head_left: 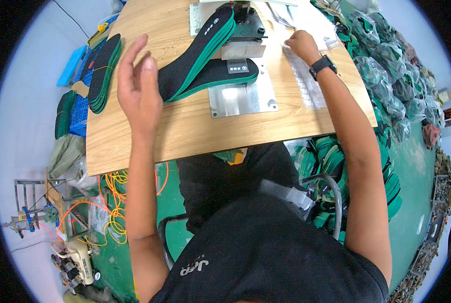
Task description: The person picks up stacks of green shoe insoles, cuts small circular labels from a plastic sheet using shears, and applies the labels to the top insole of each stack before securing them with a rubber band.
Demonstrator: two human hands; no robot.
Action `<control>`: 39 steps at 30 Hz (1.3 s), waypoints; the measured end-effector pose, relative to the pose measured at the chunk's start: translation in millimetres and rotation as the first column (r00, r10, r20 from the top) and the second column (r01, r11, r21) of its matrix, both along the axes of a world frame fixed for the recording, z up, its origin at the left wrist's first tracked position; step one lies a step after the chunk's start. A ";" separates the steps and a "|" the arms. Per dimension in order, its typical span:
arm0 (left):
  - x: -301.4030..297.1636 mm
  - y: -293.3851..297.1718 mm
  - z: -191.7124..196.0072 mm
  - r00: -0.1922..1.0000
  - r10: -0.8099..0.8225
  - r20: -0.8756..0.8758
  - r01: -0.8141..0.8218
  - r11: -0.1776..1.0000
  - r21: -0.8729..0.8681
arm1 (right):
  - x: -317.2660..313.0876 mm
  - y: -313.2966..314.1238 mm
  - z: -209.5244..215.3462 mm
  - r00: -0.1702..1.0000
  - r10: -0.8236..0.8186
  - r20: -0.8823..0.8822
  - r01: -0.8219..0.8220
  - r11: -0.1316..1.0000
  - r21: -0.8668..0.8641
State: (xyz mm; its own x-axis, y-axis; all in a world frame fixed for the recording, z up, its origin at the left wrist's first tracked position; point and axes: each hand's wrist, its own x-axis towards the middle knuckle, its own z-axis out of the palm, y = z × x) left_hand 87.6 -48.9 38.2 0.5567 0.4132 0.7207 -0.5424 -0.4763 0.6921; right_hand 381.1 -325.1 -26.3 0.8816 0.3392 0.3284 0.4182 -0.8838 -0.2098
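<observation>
My left hand (140, 91) hovers over the table beside the heel end of a stack of black-and-green insoles (200, 50), fingers stretched out, holding nothing. Another insole (220, 74) lies crosswise by that stack, its rounded end over a shiny metal plate (243, 96) and under a press-like machine (245, 25). A small grey transfer patch (237, 66) rests on this insole beneath the machine's metal block. On the right, my right hand (304, 46) is closed in a pinch at the upper end of a clear plastic strip (308, 83); whatever lies between its fingertips is hidden.
A banded insole bundle (105, 73) sits on the wooden table's (185, 139) left edge. Beyond it stands a blue crate (78, 116). Papers and plastic (313, 22) lie at the back right. Bagged insoles (387, 76) are heaped right of the table; yellow hoses (115, 207) coil on the floor.
</observation>
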 end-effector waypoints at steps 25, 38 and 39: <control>-36.1 -58.7 -55.0 0.746 -0.445 -0.496 0.368 0.896 -0.250 | 9.0 -7.1 15.7 0.983 0.184 0.027 -0.181 0.979 -0.096; -21.4 -137.3 -59.5 0.475 -0.845 -0.246 0.476 0.482 -0.736 | -167.1 -28.0 111.6 0.830 0.533 0.164 -0.494 0.839 -0.228; -19.8 -149.7 -56.8 0.445 -0.880 -0.169 0.472 0.390 -0.790 | -198.8 -35.7 111.5 0.799 0.592 0.104 -0.550 0.791 -0.268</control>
